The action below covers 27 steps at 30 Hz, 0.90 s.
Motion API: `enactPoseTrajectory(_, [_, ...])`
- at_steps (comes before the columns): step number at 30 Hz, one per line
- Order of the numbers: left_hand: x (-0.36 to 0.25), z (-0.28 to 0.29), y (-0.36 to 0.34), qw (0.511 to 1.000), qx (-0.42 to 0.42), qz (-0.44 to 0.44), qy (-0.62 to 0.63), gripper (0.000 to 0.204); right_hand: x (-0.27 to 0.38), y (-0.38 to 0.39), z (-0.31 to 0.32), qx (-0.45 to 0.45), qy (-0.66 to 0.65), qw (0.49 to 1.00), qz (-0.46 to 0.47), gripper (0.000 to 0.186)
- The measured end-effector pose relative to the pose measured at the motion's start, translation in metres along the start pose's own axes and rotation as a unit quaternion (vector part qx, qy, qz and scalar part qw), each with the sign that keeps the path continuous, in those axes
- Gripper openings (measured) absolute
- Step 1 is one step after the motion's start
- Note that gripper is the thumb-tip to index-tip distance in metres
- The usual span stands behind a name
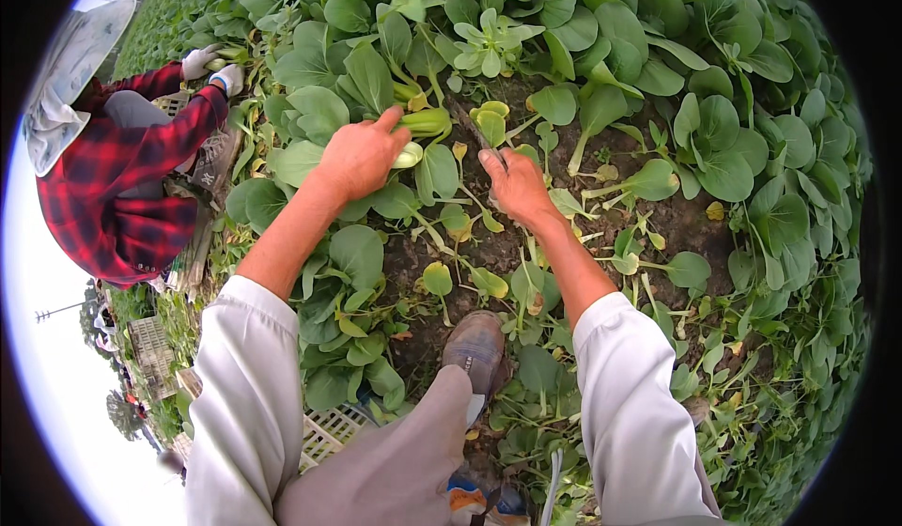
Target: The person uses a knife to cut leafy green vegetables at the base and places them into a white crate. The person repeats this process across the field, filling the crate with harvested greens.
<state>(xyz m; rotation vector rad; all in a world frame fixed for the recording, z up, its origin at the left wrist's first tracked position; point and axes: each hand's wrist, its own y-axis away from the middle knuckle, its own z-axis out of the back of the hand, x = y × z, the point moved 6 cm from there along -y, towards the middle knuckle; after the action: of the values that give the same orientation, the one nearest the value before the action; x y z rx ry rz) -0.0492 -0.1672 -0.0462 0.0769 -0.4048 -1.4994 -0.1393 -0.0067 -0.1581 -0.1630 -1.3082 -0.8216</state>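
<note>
My left hand is closed around a head of bok choy. Its pale green stem base points right, and its broad leaves spread to the left under the hand. In my right hand is a knife, gripped by its handle. The dark blade points up and to the left, a little to the right of the stem base. Trimmed loose leaves lie on the soil below both hands.
Dense bok choy plants grow at the far side and right. My shoe stands on the soil, near a pale plastic crate. At left crouches a co-worker in a red plaid shirt, gloved hands on a vegetable.
</note>
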Motion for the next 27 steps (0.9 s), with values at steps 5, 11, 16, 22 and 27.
enactPoseTrajectory(5, [0.009, -0.011, 0.008, 0.999, -0.019, -0.003, 0.04, 0.028, -0.009, -0.011, -0.006, 0.041, 0.063, 0.996, -0.036, 0.049])
enactPoseTrajectory(11, [0.005, -0.015, 0.008, 1.0, 0.011, 0.011, 0.021, 0.042, 0.003, -0.017, -0.018, 0.027, 0.061, 0.996, -0.052, 0.047])
enactPoseTrajectory(16, [0.0, -0.024, 0.015, 1.0, -0.011, -0.002, 0.004, 0.042, 0.003, -0.011, -0.015, 0.065, 0.122, 0.988, -0.065, 0.047])
enactPoseTrajectory(22, [-0.003, -0.031, 0.025, 0.998, -0.053, -0.027, -0.03, 0.043, 0.011, 0.004, 0.0, 0.1, 0.122, 0.984, -0.077, 0.046])
enactPoseTrajectory(27, [-0.007, -0.032, 0.027, 0.997, -0.056, -0.025, -0.046, 0.04, 0.016, 0.003, 0.001, 0.093, 0.123, 0.985, -0.081, 0.044])
